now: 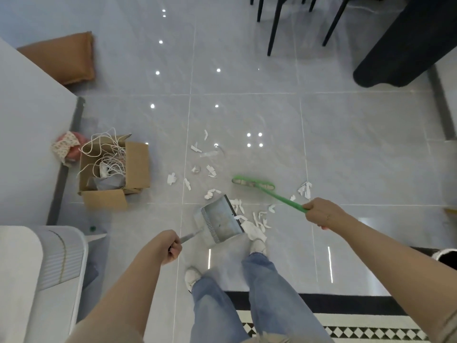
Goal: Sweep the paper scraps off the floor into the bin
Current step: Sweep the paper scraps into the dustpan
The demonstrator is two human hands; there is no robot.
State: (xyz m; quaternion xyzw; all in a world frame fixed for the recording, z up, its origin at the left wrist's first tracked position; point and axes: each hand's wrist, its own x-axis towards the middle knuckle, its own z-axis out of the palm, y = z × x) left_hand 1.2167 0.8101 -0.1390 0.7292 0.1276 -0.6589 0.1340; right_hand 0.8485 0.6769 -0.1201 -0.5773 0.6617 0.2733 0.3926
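White paper scraps lie scattered over the grey tiled floor in the middle of the view, with a denser heap at the right edge of a grey dustpan. My left hand grips the dustpan's handle, and the pan stands on the floor just ahead of my feet. My right hand grips the green handle of a broom, whose green head rests on the floor beyond the dustpan. A few more scraps lie right of the broom handle. No bin is clearly in view.
An open cardboard box with white cords stands at the left beside a white wall. A white appliance is at lower left. Black chair legs and a dark table edge are at the top right. A patterned rug lies behind my feet.
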